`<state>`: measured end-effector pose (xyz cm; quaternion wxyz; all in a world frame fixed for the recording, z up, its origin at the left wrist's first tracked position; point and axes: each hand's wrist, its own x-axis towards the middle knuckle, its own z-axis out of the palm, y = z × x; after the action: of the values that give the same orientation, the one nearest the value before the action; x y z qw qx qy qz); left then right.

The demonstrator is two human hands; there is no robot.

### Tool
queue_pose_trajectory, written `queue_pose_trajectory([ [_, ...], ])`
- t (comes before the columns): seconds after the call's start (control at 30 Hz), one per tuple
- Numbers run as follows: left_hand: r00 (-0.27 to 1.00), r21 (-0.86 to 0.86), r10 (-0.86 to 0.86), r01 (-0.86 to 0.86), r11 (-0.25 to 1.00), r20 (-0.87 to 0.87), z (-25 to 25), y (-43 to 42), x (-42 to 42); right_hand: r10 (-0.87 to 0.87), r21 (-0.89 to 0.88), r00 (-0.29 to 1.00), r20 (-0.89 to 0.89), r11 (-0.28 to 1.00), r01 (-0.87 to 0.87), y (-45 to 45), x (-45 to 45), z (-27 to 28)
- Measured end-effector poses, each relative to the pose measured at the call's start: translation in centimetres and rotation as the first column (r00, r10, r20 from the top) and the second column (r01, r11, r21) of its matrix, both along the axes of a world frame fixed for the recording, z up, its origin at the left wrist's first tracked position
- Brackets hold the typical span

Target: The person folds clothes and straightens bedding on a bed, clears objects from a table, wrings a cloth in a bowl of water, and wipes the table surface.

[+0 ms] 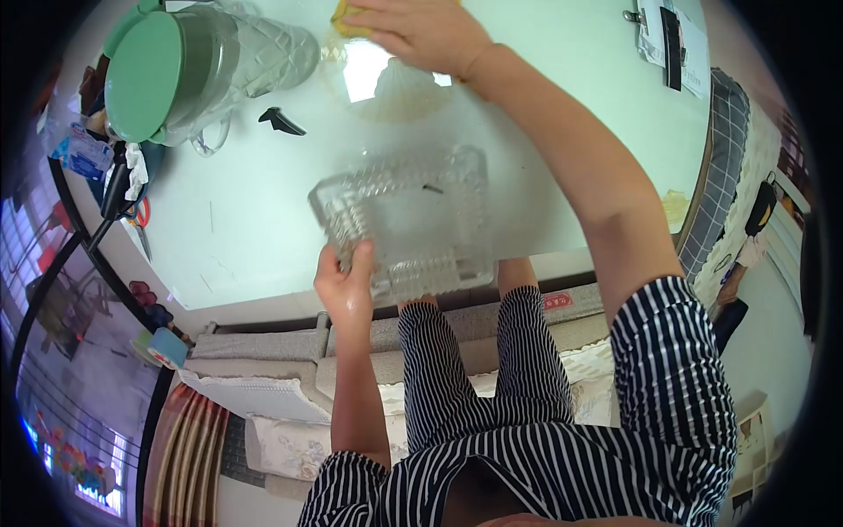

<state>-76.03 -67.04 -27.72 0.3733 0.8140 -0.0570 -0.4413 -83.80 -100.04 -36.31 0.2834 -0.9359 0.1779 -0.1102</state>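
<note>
My left hand [345, 283] grips the near left corner of a clear ribbed tray [470, 211], with the thumb over its rim. The tray is over the near part of the white table [237, 255]; whether it rests there or is lifted, I cannot tell. A small dark sliver shows within its outline. Farther off, my right hand [430, 33] presses on a yellow cloth [349, 19], which is partly hidden under the fingers and cut by the frame's top edge. Just below that hand, a pale shell-like pattern [399, 97] and a bright reflection show on the tabletop.
A glass jug with a green lid [145, 77] is at the far left. Near it lies a small black piece [282, 121]. Clipped papers [672, 44] lie at the far right, and red-handled scissors [143, 212] at the left edge. Behind my legs is a sofa [263, 344].
</note>
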Motion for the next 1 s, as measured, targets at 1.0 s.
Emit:
queue_pose_trajectory([
  [1.0,0.955,-0.032,0.295,-0.295,0.955,0.021,5.7,6.4,0.7,-0.157,-0.279,0.970,0.188,0.938,0.206,12.5,-1.9,-2.8],
])
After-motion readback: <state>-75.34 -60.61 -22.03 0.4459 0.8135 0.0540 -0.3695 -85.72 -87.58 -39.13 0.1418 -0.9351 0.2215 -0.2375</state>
